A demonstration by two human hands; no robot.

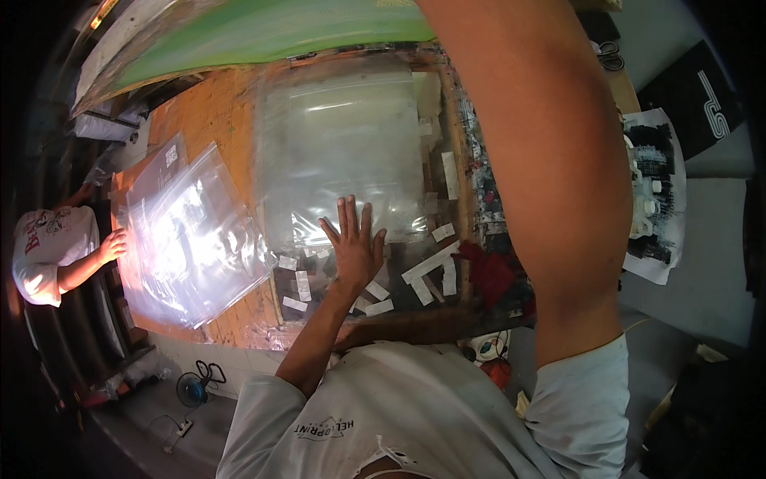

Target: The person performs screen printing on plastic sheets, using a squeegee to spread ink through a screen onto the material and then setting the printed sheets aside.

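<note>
The left hand lies flat, fingers spread, on the lower edge of a clear plastic bag on the bench. The right arm reaches upward; its grip is out of view.

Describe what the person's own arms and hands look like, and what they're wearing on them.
Both arms are bare from the upper arm down, under the short sleeves of a white T-shirt with dark print on the chest. The left hand is bare, with no glove, ring or watch visible. The right arm runs out of the top of the picture, so its hand is unseen.
</note>
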